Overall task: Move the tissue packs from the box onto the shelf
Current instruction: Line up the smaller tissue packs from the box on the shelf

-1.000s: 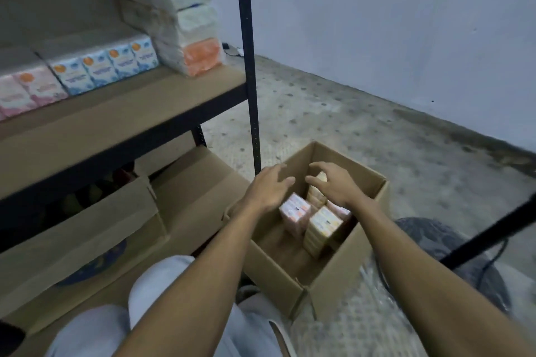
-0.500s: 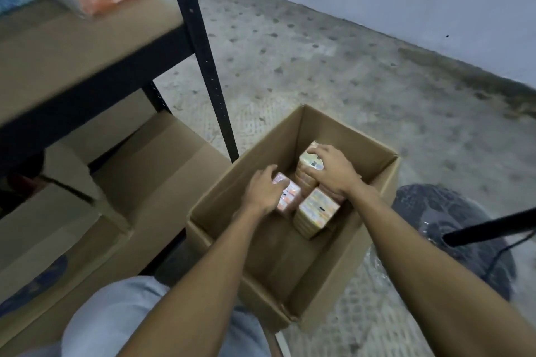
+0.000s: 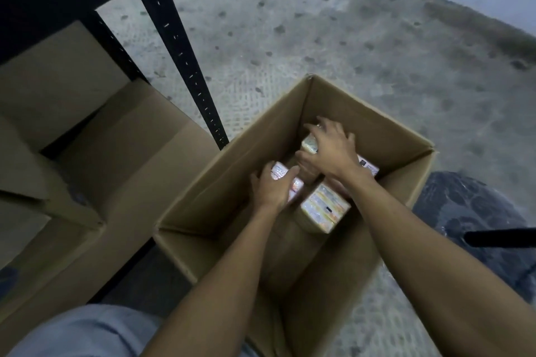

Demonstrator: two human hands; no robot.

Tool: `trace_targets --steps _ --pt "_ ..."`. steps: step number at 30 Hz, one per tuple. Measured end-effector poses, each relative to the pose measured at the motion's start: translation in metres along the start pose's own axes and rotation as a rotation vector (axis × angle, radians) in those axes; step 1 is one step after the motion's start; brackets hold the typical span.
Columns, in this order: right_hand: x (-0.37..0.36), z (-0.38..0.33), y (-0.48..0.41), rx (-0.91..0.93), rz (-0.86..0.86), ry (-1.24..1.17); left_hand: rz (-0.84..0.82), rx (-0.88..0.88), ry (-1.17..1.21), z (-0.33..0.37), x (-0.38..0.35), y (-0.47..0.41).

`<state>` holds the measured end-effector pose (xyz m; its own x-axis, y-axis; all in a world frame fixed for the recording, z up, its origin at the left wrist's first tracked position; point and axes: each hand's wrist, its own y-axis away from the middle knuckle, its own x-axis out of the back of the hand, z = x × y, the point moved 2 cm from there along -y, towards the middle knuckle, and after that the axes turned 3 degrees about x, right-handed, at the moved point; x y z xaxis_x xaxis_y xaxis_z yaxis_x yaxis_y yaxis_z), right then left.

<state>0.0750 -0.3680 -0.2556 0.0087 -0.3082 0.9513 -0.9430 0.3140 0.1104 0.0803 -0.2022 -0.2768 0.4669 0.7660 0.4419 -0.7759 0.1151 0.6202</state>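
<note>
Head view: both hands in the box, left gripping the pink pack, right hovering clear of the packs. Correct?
No. The head view shows the right hand gripping a pale pack, fingers curled round it, not hovering clear. Both hands are in the box, left hand gripping the pink pack.

Brown cardboard (image 3: 121, 153) lies left — a dark, perhaps plastic-wrapped bundle (image 3: 470, 211) right.

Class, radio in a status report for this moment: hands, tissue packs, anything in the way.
Left hand grips pink pack inside box. Right hand grips pale pack beside it. No pack lifted out yet. Shelf post stands close by box's left wall.
</note>
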Motion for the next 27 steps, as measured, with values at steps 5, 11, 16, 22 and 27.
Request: trace_targets --steps 5,11,16,22,27 --pt "-0.011 0.004 -0.005 0.028 -0.01 0.162 0.086 0.08 0.038 0.0 -0.01 -0.004" --pt "-0.018 0.002 -0.004 0.065 0.016 0.261 0.127 0.074 0.119 -0.012 -0.003 -0.009" --pt "-0.022 -0.003 -0.002 0.051 -0.085 0.192 0.076 0.099 0.183 -0.02 0.012 -0.01" --pt "-0.014 -0.003 0.002 0.034 -0.07 0.134 0.01 0.052 0.169 -0.022 0.027 0.0" --pt "0.0 -0.007 0.015 0.029 -0.04 0.032 -0.023 -0.031 0.079 -0.02 0.041 0.013"
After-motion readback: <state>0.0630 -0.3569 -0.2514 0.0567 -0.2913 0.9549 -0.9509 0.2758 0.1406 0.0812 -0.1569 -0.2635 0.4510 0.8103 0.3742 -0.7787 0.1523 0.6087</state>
